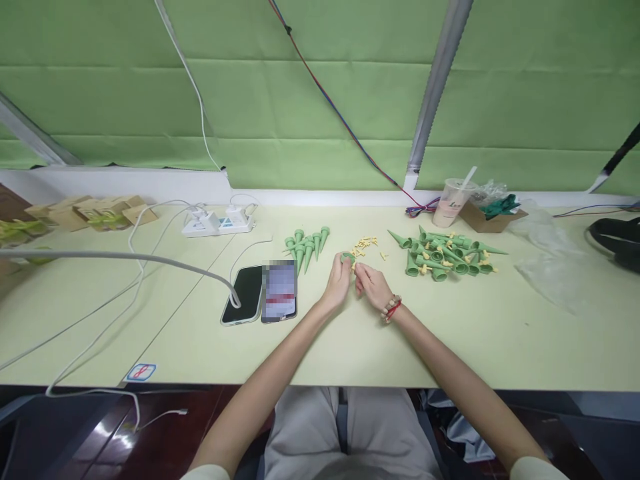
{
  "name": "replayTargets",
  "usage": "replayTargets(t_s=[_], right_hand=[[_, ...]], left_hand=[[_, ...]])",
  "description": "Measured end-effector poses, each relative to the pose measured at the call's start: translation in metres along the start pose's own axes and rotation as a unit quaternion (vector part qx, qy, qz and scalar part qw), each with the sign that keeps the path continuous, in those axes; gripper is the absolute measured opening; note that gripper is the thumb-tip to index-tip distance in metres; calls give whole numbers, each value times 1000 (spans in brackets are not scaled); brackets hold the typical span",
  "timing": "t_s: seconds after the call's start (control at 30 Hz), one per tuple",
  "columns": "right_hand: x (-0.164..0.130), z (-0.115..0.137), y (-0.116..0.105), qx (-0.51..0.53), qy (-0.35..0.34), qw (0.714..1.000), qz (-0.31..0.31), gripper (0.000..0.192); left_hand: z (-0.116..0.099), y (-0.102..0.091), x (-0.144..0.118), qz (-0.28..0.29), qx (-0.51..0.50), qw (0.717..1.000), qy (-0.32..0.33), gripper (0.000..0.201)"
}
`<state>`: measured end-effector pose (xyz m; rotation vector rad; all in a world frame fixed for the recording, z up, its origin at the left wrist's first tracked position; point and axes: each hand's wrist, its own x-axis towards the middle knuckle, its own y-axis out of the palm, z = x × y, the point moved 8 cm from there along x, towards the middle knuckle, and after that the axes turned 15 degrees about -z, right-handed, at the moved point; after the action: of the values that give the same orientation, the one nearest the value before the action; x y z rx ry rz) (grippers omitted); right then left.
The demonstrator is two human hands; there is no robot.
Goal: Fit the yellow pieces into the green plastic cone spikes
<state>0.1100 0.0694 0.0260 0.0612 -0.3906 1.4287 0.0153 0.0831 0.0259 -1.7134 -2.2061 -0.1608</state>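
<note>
Counter carries 2 phones, left cluster of at least 6 green cones, tips nearward. Left hand grips 1 more cone mid-counter; long axis, tip direction hidden. Right hand pinches 1 yellow peg.

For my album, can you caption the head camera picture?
Left hand holding a green spike, right hand beside it, yellow pegs beyond.
</note>
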Motion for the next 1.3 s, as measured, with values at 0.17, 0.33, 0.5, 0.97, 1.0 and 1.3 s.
replayTargets(t_s=[0.17,0.33,0.5,0.97,1.0,1.3], right_hand=[[-9,-24,25,198,241,947,83,50],[-3,-22,6,79,161,983,23,48],[-2,3,-9,-122,-64,990,-24,35],[-4,-23,0,54,82,995,17,45],[-4,-24,2,79,101,992,22,46],[-7,-32,13,154,211,962,75,50]], left_hand=[[-18,1,-4,32,119,984,129,30],[-18,5,-6,50,88,987,128,30],[-3,5,-3,28,6,999,24,35],[-9,4,-9,47,91,992,70,36],[-11,4,-8,49,103,990,79,35],[-22,4,-7,72,181,970,146,32]])
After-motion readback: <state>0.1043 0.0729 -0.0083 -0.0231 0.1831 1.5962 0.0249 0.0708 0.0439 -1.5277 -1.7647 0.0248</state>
